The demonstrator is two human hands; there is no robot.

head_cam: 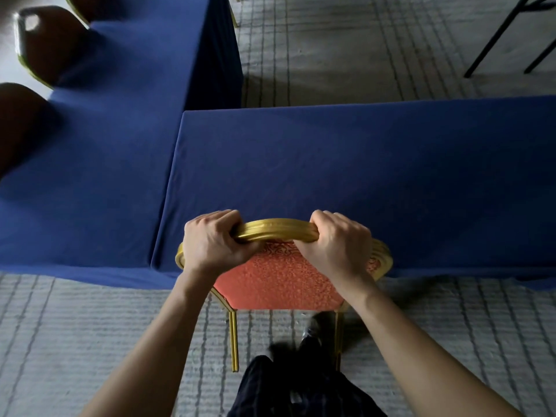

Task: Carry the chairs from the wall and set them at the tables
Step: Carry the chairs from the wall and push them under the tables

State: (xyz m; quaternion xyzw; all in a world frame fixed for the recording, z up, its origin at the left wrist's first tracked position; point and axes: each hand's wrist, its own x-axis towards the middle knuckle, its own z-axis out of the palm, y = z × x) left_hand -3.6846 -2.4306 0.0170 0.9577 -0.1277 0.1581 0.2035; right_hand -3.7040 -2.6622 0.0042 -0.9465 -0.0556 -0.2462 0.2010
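A banquet chair (279, 284) with a gold frame and an orange-red patterned back stands right below me, its back facing me. Its seat is hidden under the near edge of a table covered in blue cloth (361, 164). My left hand (212, 242) grips the left part of the gold top rail. My right hand (337, 239) grips the right part of the same rail. Two gold rear legs rest on the pale striped carpet.
A second blue-clothed table (99, 121) adjoins at the left, with dark brown chair backs (45, 43) along its far left side. Black metal legs (505, 34) stand at the top right. My dark trousers and shoe (310, 335) are behind the chair.
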